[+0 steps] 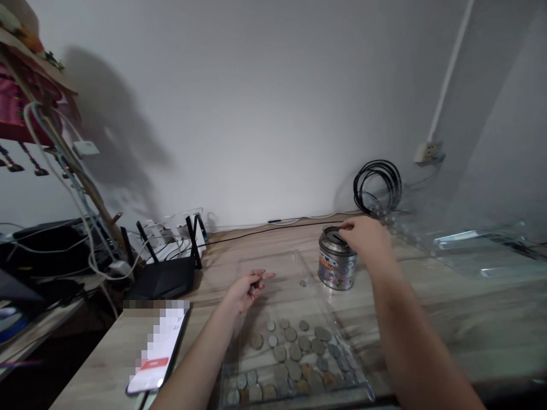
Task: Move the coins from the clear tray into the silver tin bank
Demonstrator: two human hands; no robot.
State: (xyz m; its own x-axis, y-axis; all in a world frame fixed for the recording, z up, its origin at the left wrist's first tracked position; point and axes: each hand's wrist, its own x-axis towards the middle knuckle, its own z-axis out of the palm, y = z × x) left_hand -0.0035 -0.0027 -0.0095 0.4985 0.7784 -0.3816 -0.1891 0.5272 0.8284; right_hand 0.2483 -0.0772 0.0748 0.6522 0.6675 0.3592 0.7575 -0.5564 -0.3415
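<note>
A round metal tin with a printed label stands upright on the table, its lid bearing a dark slot. At the lid's right side, the fingertips of my right hand are pinched together; whatever is between them is hidden. My left hand hovers over a clear plastic tray, palm partly up. Its fingers curl around what look like coins, with the index finger stretched out. Many loose coins lie in the near part of the clear tray, and a single coin lies near its right side.
To the left are a phone with a lit screen and a black router with upright antennas. A coiled black cable leans against the wall. Clear plastic casing stands at the right. A wall socket is above it.
</note>
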